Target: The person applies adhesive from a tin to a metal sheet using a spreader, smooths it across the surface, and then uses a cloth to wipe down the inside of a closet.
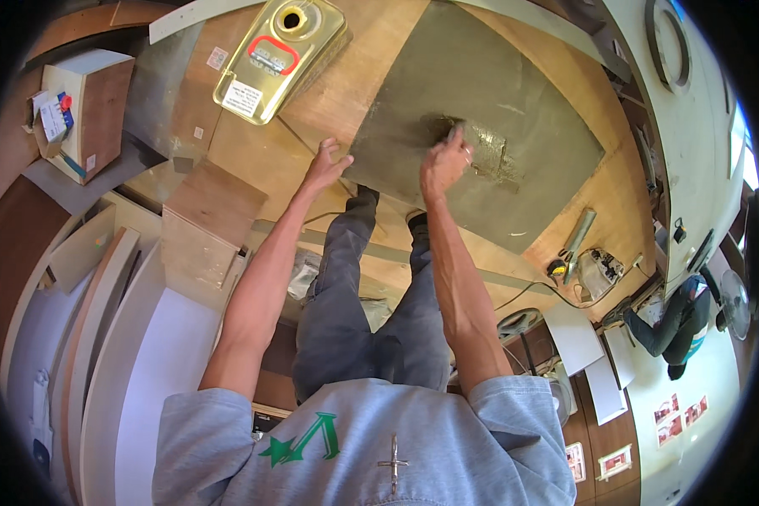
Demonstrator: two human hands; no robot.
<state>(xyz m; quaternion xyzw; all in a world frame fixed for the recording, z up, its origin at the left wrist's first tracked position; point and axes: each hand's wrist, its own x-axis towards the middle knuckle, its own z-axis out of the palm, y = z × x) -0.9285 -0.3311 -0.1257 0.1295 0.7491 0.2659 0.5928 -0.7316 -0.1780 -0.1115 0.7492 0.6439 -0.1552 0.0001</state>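
Note:
A large grey sheet (481, 76) lies on the wooden work surface, with a wet, glossy patch of what looks like glue (491, 150) near its middle. Over the left end of that patch, my right hand (447, 166) is closed on a small dark flat tool, mostly hidden by the fingers, its edge against the sheet. My left hand (325, 167) hovers at the sheet's left edge, fingers apart and slightly curled, holding nothing. Whether its fingertips touch the edge I cannot tell. Beyond my left hand stands a gold metal can (312, 59) with a round opening and a red handle.
A tape measure (557, 268), a grey tube-like tool (580, 229) and a clear bag (600, 271) lie right of the sheet, beside a cable. Wooden boxes (202, 221) and panels stand at left. Another person (679, 329) is at far right.

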